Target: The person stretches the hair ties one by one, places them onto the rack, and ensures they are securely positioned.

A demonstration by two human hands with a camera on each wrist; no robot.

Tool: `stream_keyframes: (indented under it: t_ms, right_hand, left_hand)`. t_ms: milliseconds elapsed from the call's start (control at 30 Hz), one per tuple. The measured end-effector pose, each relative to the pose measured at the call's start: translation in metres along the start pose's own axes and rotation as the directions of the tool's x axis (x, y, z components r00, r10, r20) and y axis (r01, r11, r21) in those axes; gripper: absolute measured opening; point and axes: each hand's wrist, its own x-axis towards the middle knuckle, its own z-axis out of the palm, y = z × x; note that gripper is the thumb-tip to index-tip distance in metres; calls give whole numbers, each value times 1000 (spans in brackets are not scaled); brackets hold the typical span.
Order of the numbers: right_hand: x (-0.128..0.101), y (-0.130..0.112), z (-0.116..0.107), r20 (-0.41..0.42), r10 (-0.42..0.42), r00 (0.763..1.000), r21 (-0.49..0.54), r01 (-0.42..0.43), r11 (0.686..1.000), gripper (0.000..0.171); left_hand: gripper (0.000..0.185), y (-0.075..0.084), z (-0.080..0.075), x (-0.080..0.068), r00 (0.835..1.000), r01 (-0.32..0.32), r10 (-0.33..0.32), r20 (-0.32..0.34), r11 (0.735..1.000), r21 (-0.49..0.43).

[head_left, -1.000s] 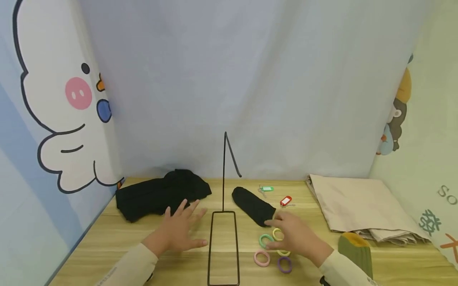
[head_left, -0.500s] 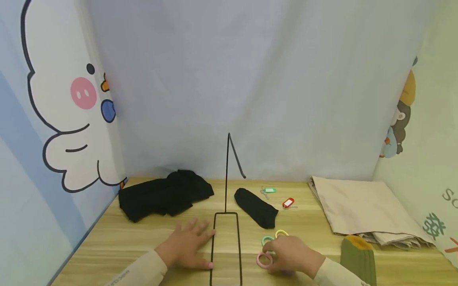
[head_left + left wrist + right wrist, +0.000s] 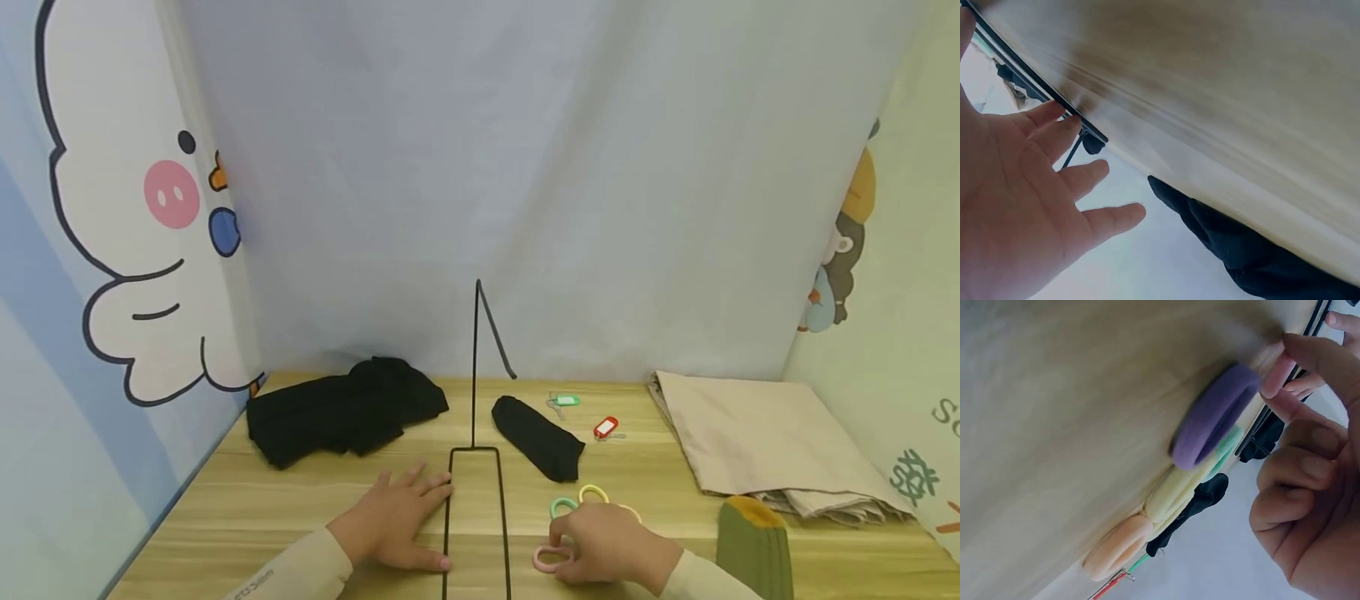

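My right hand pinches a pink hair tie between thumb and index finger, the other fingers curled. In the right wrist view that pink ring sits at the fingertips, and a purple hair tie lies close by. The head view hides the purple one behind the hand. Green and yellow hair ties lie just beyond, and a peach one shows in the right wrist view. My left hand lies with fingers spread, touching the left bar of a black wire stand.
Behind the stand lie a black sock and a bunched black cloth. Keys with a green tag and a red tag lie at the back. On the right are a folded beige cloth and a green sock.
My right hand has come down and toward me from above the hair ties and now pinches the pink one, which has tilted. My left hand has lowered against the stand's base.
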Motion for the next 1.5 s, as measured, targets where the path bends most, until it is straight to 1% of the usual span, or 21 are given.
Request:
stream_keyframes:
  t_ms: [133, 300, 367, 400, 433, 467, 500, 600, 700, 733, 833, 867, 900, 933, 967, 1033, 1100, 1233, 1300, 1367, 1500]
  right_hand:
    - [-2, -4, -1, -21, -22, 1000, -10, 22, 1000, 19]
    - [-5, -9, -13, -133, -93, 987, -54, 87, 995, 18]
    - [-7, -12, -19, -216, -153, 964, -60, 143, 988, 18]
    - [-7, -14, -22, -271, -188, 944, -70, 175, 982, 20]
    - [-8, -15, -25, -331, -226, 916, -95, 206, 974, 23]
    - [-8, -17, -28, -400, -271, 876, -131, 238, 962, 25]
    - [-7, -19, -31, -472, -318, 822, -163, 273, 948, 26]
    - [-5, -30, -46, -649, -416, 637, -263, 326, 908, 17]
    - [-3, -46, -69, -770, -473, 429, -334, 360, 871, 23]
    - [-2, -53, -79, -798, -480, 363, -356, 359, 863, 26]
    - [1, -71, -105, -855, -497, 148, -423, 355, 834, 28]
    - [2, -76, -113, -864, -495, 98, -438, 339, 832, 29]
    - [3, -81, -120, -868, -493, 57, -450, 329, 830, 29]
    - [4, -84, -126, -871, -490, 26, -458, 317, 831, 28]
    - [6, -87, -131, -875, -484, 8, -458, 310, 833, 28]
    - [11, -88, -138, -883, -470, 5, -448, 287, 846, 27]
    - [17, -86, -143, -891, -453, 27, -431, 263, 863, 25]
    - [36, -76, -146, -900, -420, 114, -391, 213, 896, 29]
    - [46, -69, -145, -900, -403, 168, -375, 176, 910, 32]
    - [54, -63, -143, -898, -385, 212, -363, 135, 922, 34]
    - [65, -52, -136, -898, -344, 274, -337, 75, 938, 37]
  left_hand:
    - [95, 0, 2, 0, 1000, 0, 1, -6, 1000, 14]
    - [95, 0, 1, -1, 1000, -5, 5, -5, 1000, 17]
    - [95, 0, 0, -2, 1000, -6, 7, -1, 1000, 15]
    - [95, 1, 0, -1, 1000, -7, 6, 2, 1000, 14]
    - [95, 1, 0, -1, 1000, -6, 6, 5, 1000, 13]
    - [95, 1, 0, -1, 1000, -4, 4, 9, 1000, 12]
    - [95, 1, 0, -1, 1000, -3, 2, 13, 1000, 10]
    - [95, 1, 1, -2, 1000, 3, -3, 22, 1000, 10]
    - [95, 1, 1, -2, 1000, 7, -7, 24, 1000, 17]
    - [96, 1, 1, -2, 1000, 7, -8, 22, 1000, 18]
    - [96, 2, 0, -2, 1000, 8, -8, 20, 1000, 19]
    - [96, 2, 0, -2, 1000, 7, -7, 18, 1000, 21]
    - [96, 2, 0, -1, 1000, 6, -7, 16, 1000, 22]
    - [96, 2, 0, -1, 1000, 6, -6, 15, 1000, 24]
    - [96, 2, 0, -1, 1000, 6, -6, 14, 1000, 26]
    - [97, 2, -1, -1, 1000, 6, -6, 13, 999, 33]
    - [97, 2, -1, 0, 1000, 7, -8, 15, 999, 39]
    - [97, 2, -1, 1, 1000, 8, -9, 18, 998, 56]
    - [97, 1, -2, 2, 1000, 7, -8, 15, 998, 58]
    - [96, 1, -2, 2, 1000, 5, -6, 13, 998, 55]
    - [96, 2, -2, 2, 1000, 4, -5, 17, 999, 43]
